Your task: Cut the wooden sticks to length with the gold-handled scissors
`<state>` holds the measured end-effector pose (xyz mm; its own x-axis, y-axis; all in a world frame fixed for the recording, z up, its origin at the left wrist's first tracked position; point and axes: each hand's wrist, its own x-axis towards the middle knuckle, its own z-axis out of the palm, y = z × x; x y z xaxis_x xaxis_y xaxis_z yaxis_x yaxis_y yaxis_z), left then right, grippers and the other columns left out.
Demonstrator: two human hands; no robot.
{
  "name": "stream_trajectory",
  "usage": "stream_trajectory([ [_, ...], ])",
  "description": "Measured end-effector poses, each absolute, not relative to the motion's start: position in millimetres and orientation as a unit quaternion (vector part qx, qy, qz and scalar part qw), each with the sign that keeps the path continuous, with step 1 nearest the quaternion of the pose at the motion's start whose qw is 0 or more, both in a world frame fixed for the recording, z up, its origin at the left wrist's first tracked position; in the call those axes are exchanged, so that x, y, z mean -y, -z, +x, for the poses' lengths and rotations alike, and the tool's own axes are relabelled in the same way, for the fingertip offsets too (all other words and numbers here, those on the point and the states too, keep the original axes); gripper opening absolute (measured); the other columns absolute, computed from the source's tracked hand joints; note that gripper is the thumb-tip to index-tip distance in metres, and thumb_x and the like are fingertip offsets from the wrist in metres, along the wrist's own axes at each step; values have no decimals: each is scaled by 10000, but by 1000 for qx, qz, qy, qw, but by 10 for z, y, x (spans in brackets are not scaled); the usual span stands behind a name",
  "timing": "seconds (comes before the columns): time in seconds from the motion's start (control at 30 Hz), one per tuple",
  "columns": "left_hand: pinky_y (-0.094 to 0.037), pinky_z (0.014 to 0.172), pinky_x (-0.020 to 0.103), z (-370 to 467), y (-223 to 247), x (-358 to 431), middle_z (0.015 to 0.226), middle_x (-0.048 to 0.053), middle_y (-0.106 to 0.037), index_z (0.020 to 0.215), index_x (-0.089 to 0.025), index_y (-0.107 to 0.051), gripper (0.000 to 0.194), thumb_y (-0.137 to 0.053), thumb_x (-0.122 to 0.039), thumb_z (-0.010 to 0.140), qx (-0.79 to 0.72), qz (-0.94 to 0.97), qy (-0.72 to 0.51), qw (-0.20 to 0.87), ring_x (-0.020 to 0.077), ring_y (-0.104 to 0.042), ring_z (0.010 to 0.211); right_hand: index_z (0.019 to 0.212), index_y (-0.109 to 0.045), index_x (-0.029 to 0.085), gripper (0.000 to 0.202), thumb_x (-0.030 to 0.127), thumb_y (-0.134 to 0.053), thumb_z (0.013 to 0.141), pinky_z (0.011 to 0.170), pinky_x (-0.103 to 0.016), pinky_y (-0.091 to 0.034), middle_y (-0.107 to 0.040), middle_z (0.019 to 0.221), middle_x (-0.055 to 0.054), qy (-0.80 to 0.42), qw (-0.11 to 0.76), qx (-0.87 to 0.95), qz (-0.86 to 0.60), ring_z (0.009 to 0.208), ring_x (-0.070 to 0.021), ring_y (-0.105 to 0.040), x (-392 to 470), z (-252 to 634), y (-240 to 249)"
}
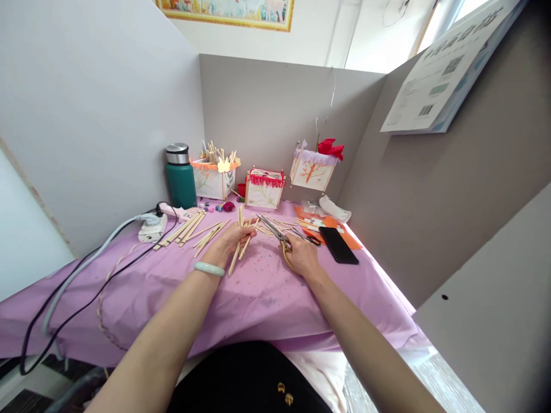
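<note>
Grey partition walls close off three sides of a table (258, 298) draped in purple cloth. At its middle the left hand (228, 241) is closed around a small bundle of wooden sticks (241, 238), held upright and fanned a little, their lower ends resting on or just above the cloth. The right hand (303, 257) has its fingers through the gold handles of a pair of scissors (275, 232); the blades are parted and point toward the bundle, with the tips just beside the sticks. Whether a blade already touches a stick cannot be told from this view.

It looks like the cutting step is in hand: sticks gathered and presented, blades open and lined up. The next move seems to call for seating one stick between the blades at the right spot and holding the bundle steady while the handles close.

More loose sticks (189, 228) lie to the left on the cloth, near a power strip (151, 229) and its cables. A black phone (338, 245) lies to the right on orange paper (331, 226). Along the back wall stand a green flask (181, 178) and three small paper lanterns (263, 189).
</note>
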<state>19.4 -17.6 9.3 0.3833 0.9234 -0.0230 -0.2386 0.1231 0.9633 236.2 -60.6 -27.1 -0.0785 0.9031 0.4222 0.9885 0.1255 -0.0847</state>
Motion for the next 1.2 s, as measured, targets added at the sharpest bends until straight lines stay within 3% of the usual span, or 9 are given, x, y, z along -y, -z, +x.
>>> stream_trajectory([
  [0.4, -146, 347, 162, 213, 41, 48, 516, -54, -501, 1018, -116, -569, 375, -658, -157, 656, -347, 525, -425, 651, 25, -269, 345, 1171, -591, 245, 347, 449, -411, 956, 781, -297, -402, -695, 1085, -75, 110, 186, 725, -654, 961, -221, -627, 629, 2354, 255],
  [0.9, -157, 347, 159, 197, 75, 11, 536, -53, -502, 1132, -106, -560, 473, -651, -146, 670, -335, 510, -426, 668, 31, -282, 352, 1110, -646, 235, 357, 434, -387, 968, 763, -294, -409, -719, 976, -74, 85, 178, 732, -652, 879, -218, -645, 598, 2357, 245],
  [1.2, -151, 354, 154, 200, 5, 80, 533, -49, -498, 1089, -96, -596, 428, -655, -151, 669, -338, 512, -430, 662, 22, -272, 358, 1071, -675, 227, 347, 428, -416, 955, 740, -297, -425, -731, 945, -86, 102, 148, 739, -650, 859, -228, -664, 584, 2355, 241],
])
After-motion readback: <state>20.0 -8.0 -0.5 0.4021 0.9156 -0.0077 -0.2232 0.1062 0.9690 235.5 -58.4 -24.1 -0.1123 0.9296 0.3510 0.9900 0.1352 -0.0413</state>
